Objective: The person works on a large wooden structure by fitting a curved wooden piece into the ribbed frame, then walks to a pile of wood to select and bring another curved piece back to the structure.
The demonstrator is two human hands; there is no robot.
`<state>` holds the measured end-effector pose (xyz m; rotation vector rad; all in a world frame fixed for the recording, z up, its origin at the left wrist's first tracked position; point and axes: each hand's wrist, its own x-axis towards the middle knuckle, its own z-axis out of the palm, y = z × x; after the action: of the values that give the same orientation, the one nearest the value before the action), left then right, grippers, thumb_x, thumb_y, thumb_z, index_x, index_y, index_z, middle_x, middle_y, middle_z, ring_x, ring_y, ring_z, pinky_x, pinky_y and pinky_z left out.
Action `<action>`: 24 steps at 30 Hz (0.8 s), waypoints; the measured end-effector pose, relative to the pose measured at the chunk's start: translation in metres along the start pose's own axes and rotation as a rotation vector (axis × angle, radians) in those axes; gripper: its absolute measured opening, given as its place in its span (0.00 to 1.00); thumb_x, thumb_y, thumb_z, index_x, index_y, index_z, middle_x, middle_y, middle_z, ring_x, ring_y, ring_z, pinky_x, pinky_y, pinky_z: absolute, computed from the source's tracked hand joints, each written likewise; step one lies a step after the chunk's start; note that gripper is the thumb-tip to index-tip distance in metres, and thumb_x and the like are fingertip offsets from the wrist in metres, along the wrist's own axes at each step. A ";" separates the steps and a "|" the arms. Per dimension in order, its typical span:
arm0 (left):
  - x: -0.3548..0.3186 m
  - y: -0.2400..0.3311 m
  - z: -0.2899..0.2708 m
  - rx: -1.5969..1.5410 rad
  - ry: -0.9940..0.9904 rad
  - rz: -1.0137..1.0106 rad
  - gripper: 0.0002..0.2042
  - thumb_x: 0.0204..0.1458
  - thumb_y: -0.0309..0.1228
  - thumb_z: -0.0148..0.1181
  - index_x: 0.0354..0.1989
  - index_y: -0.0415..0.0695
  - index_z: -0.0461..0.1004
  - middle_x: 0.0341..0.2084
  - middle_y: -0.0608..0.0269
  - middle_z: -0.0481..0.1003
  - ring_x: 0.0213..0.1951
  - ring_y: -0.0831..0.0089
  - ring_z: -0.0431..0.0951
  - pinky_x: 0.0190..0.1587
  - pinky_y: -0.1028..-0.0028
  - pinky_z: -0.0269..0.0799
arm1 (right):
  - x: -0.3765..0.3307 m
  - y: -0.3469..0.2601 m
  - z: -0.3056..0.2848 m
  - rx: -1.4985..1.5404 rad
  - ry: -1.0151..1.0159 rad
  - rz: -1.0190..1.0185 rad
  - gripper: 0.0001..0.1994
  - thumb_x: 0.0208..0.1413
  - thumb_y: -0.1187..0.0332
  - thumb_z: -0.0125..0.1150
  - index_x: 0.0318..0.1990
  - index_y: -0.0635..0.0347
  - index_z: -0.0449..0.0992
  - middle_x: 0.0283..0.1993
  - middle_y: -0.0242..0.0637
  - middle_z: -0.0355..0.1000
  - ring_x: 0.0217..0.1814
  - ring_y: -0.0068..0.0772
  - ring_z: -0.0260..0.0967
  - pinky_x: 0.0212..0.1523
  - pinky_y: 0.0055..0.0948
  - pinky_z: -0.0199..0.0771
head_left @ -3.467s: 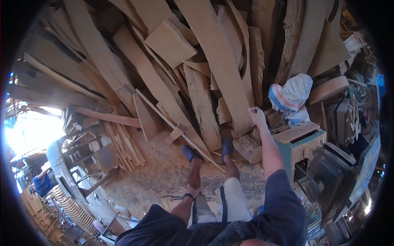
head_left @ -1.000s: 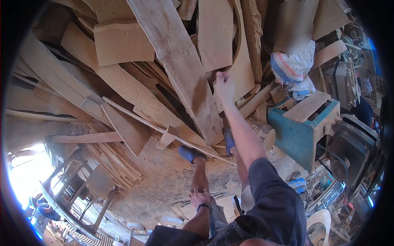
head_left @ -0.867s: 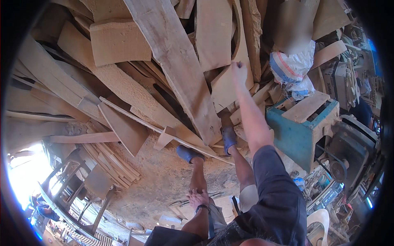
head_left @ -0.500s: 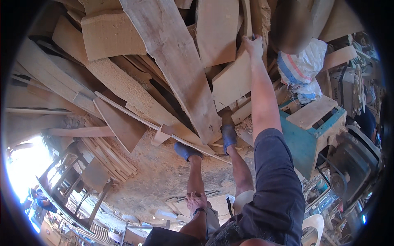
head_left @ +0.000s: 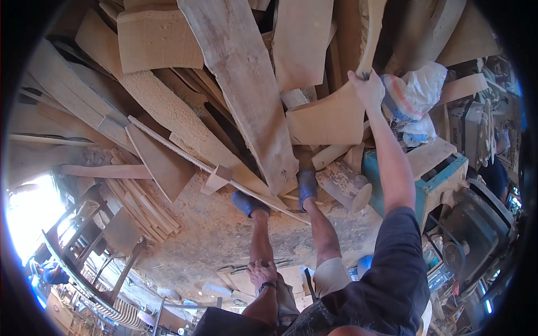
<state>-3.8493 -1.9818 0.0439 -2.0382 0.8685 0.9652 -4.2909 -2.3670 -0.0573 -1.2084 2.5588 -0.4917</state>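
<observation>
My right hand is stretched out ahead, its fingers closed round the lower end of a long, narrow wooden plank with a rough edge. A small dark spot shows at the fingers; I cannot make out what it is. Just below and left of that hand lies a short, curved board. My left hand, with a dark band at the wrist, rests on my left knee with its fingers laid flat, holding nothing. A wide grey-brown plank leans down toward my feet.
Sawdust-covered boards pile up on the left. A thin strip with a wood block crosses before my feet. To the right are a white woven sack, a teal wooden box and a log.
My right hand has moved right and nearer, with the narrow plank's end in it. The curved board has shifted right, and the log is now uncovered. My left hand stays on my knee.
</observation>
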 end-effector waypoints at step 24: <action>0.010 -0.021 0.023 -0.003 0.136 0.075 0.23 0.46 0.45 0.61 0.52 0.51 0.73 0.52 0.57 0.68 0.56 0.57 0.65 0.57 0.60 0.66 | -0.264 -0.200 0.038 0.343 0.072 -0.261 0.24 0.40 0.70 0.65 0.47 0.60 0.67 0.40 0.45 0.64 0.34 0.45 0.71 0.31 0.39 0.70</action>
<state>-3.8358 -1.9552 0.0316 -2.1055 1.0227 0.8761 -3.9760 -2.2866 0.0160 -1.4159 2.2536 -1.0010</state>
